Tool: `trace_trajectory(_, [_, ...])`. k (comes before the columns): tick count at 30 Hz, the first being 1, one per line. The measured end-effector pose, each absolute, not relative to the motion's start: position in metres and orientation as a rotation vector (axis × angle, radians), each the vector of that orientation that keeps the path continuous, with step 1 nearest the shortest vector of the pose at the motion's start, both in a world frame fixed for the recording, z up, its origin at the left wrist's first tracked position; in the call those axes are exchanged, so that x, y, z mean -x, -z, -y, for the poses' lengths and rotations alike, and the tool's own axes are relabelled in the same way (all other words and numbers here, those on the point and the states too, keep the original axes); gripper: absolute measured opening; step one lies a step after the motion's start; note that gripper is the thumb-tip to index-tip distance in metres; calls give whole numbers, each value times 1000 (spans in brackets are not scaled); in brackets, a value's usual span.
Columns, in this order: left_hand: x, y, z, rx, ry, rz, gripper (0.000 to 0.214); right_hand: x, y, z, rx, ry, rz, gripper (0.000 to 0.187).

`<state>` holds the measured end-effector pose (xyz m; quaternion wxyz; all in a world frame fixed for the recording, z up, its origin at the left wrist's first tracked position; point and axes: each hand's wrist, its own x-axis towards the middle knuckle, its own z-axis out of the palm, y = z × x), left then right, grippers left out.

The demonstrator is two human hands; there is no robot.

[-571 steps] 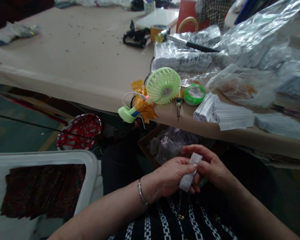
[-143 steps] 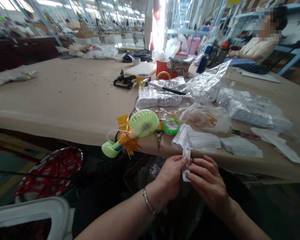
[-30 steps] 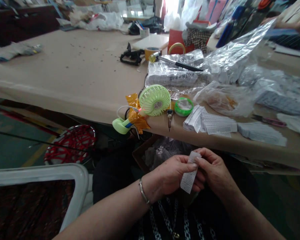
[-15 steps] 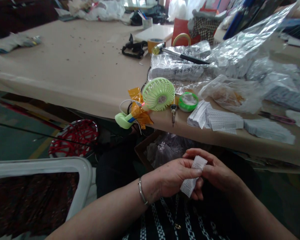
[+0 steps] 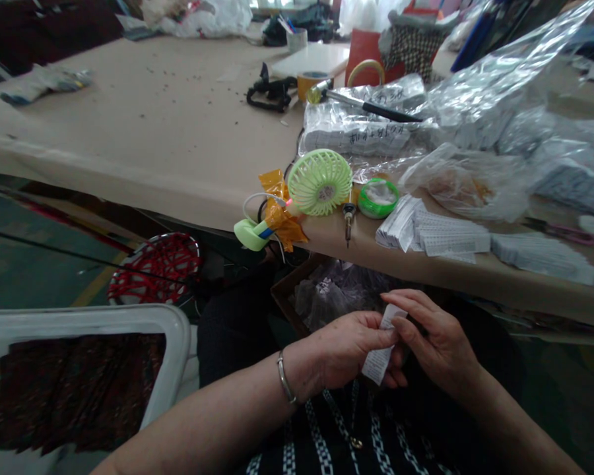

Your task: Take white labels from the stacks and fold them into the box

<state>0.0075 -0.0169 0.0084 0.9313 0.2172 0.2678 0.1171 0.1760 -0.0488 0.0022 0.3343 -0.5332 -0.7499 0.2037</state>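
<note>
presently, your left hand [image 5: 344, 353] holds a white printed strip [image 5: 376, 364], and its fingers [image 5: 380, 338] are clamped on it, with the thumb lying across the strip. your right hand [image 5: 440, 340] is at the upper end of the same strip, its fingers bent and very near to it; whether they pinch it, i cannot tell. the strip is in front of your lap, between the two hands, lower than the edge of the worktop [image 5: 153, 132], and it is tilted. on the left wrist you wear a metal bracelet [image 5: 284, 377].

near the edge of the worktop, you have a pile of fanned strips [image 5: 450, 236], and just beside it a green round holder [image 5: 377, 212]. farther left there is a pale green fan [image 5: 319, 181], with orange tape [image 5: 288, 227] around its handle. below the worktop stands a carton [image 5: 286, 298] with clear plastic bags [image 5: 334, 293] inside. on your left side, a white tub [image 5: 175, 323] contains dark folded cloth [image 5: 79, 389].
</note>
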Motion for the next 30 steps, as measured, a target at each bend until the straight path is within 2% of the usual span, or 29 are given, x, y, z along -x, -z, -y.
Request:
trace_trajectory(8, [-7, -5, 19, -422, -251, -550, 43, -171, -5, 49, 1337, -501, 1992, 27])
trace_trajectory(11, [-7, -3, 19, -434, -260, -542, 38, -171, -3, 50, 1350, -570, 1955, 28])
trace_trajectory(13, [-6, -2, 19, -438, -280, -531, 32, -172, -1, 52, 1384, -702, 1859, 32])
trace_trajectory(16, [-4, -3, 18, -444, -294, -512, 26, -176, 5, 52, 1413, -1079, 1539, 38])
trace_trajectory(19, [-2, -4, 16, -463, -267, -484, 26, -177, 9, 48, 1233, -1601, 1156, 42])
trace_trajectory(22, [-1, -6, 15, -488, -225, -450, 27, -174, 9, 41, 983, -2026, 930, 53])
trace_trajectory(24, [-1, -6, 17, -503, -221, -460, 26, -170, 9, 37, 897, -2099, 882, 52])
trace_trajectory(27, [-1, -7, 19, -533, -232, -504, 27, -164, 10, 33, 863, -2077, 850, 33])
trace_trajectory(30, [-2, -7, 20, -533, -248, -534, 24, -160, 11, 32, 844, -2090, 784, 24])
